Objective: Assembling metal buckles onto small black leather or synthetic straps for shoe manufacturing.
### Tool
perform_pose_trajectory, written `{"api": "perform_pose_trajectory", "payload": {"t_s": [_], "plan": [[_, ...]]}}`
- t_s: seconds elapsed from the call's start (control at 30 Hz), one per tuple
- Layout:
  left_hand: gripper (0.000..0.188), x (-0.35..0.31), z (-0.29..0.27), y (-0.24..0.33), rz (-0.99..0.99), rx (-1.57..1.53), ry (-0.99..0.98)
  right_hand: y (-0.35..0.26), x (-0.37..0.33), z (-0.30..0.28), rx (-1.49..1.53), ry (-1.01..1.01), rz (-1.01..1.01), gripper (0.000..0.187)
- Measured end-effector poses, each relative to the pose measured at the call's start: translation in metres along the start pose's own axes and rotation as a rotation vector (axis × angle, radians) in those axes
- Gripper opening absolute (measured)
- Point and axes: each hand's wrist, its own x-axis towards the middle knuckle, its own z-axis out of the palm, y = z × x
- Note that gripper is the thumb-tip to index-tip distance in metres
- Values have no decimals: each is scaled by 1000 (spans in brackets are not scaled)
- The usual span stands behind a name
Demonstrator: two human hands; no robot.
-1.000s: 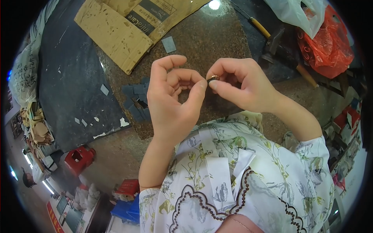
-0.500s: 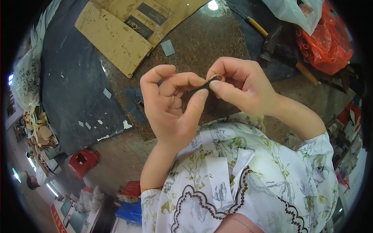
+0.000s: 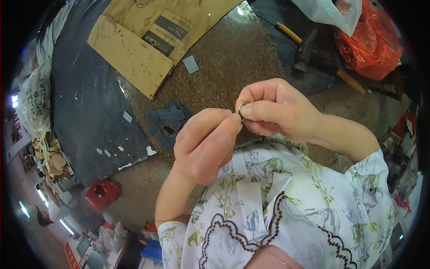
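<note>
My right hand [image 3: 273,112] pinches a small metal ring [image 3: 242,106] between thumb and forefinger, held up over a speckled brown stone tabletop [image 3: 233,58]. My left hand [image 3: 206,145] is curled just beside it, its fingertips meeting the right thumb at the ring. Whether the left fingers grip the ring or only touch it is not visible. Below the hands, on the tabletop, lies a small heap of dark grey cut squares [image 3: 168,123]. My floral white blouse [image 3: 286,210] fills the lower middle.
A flattened cardboard sheet [image 3: 148,40] lies at the far left of the tabletop, beside a dark mat [image 3: 89,103]. A hammer with a wooden handle [image 3: 322,58] and an orange plastic bag [image 3: 371,40] sit at the far right. A red stool [image 3: 102,195] stands on the floor.
My left hand's fingers have closed from a spread, arched pose into a curl, with the tips now pressed to the ring. Both hands have shifted slightly lower and to the right.
</note>
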Motion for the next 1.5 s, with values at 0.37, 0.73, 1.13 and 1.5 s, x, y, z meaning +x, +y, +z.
{"api": "perform_pose_trajectory", "payload": {"t_s": [0.37, 0.73, 1.13, 1.5], "plan": [[28, -4, -2, -7, -3, 94, -219, 7, 6, -10, 58, -13, 15, 14], [39, -27, 21, -24, -318, -180, 74, -2, 25, -22, -965, 165, -248, 18], [35, -33, 31, -29, -317, 85, -82, -19, 30, -16, -1659, 331, -207, 27], [38, -31, 45, -17, -526, 120, 48, -23, 35, -26, -1447, 258, -183, 23]]}}
